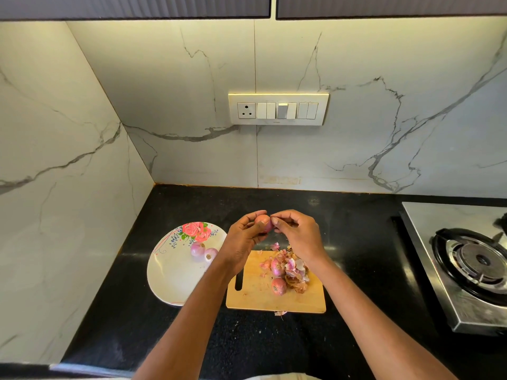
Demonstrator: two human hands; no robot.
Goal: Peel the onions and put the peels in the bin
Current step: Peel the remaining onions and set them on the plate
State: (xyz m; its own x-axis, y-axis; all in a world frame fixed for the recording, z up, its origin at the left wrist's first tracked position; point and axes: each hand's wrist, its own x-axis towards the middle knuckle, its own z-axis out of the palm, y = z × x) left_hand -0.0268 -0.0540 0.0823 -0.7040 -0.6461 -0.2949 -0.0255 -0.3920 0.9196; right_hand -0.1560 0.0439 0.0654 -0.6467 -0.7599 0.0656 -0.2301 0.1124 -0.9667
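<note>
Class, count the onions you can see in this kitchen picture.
5: one onion held in both hands, two on the plate, two on the cutting board. Peels may hide more.

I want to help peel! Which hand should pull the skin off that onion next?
The right hand, probably. Its fingers already pinch at the top of the onion, while the left hand is wrapped around the onion, holding it above the counter.

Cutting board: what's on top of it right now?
On the cutting board lie two unpeeled onions and a pile of peels. The right forearm covers its far right corner, so anything there is hidden.
</note>
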